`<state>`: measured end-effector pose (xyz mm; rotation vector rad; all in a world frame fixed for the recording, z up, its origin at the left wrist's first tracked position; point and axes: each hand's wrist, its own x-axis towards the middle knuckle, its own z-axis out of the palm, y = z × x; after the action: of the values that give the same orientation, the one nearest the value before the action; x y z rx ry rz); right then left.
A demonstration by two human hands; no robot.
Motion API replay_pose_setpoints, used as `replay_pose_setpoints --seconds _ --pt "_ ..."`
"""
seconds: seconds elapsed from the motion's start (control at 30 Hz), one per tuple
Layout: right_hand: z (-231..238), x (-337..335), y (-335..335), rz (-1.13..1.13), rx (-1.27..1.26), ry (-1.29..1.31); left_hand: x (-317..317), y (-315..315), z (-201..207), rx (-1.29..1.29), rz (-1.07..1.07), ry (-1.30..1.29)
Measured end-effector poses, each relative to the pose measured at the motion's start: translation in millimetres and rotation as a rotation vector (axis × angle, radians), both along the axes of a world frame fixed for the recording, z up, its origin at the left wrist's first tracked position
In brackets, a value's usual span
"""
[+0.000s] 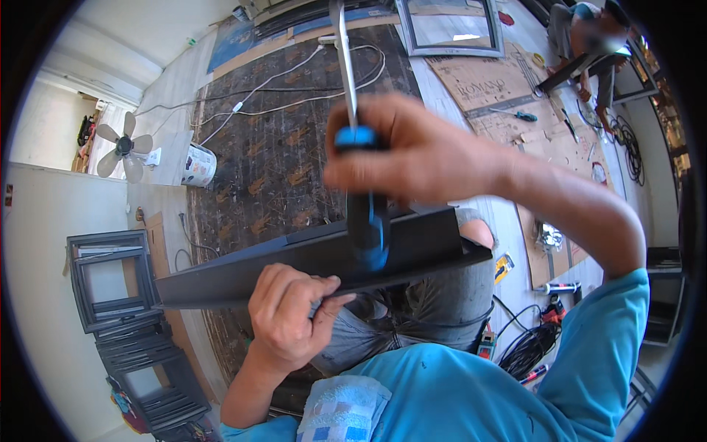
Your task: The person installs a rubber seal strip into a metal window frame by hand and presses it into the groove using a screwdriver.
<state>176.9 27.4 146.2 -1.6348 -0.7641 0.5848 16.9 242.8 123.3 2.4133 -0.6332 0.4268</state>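
Note:
A long dark metal profile [236, 274], channel-like in shape, lies across my lap, its right end by my knee. My left hand [289, 318] is closed on its near edge, the edge pinched between thumb and fingers. Above the profile, my right hand [423, 155] grips a large screwdriver [368, 225] with a black and blue handle. The tool is upside down: its long metal shaft points up and away, and the handle's butt is over the profile. Motion blurs this hand and handle, and I cannot tell whether the butt touches the metal.
Dark frames [110, 280] are stacked along the left wall. A small fan [125, 147] stands beside a white bucket [199, 166]. White cable [294, 109] crosses the stained board ahead. At right, cardboard [486, 81] carries another screwdriver [525, 116]; a co-worker [582, 44] sits beyond. Black cable [534, 346] lies coiled near me.

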Motion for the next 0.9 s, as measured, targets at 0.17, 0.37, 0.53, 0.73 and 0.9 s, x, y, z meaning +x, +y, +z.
replay_pose_setpoints --seconds 0.17,0.37,0.53,0.73,0.9 --pt "23 21 -58 -0.393 0.152 0.065 1 -4 1 0.055 0.007 -0.022" --pt "26 5 -113 -0.511 0.305 0.363 42 3 3 0.159 0.006 -0.092" --pt "-17 -34 -133 -0.454 -0.065 -0.161 56 17 12 0.115 0.085 0.055" --pt "-78 -75 -78 -0.523 0.060 -0.163 57 114 18 0.330 0.062 -0.155" --pt "-100 -63 -53 -0.567 0.180 -0.077 57 128 22 0.523 0.257 0.333"
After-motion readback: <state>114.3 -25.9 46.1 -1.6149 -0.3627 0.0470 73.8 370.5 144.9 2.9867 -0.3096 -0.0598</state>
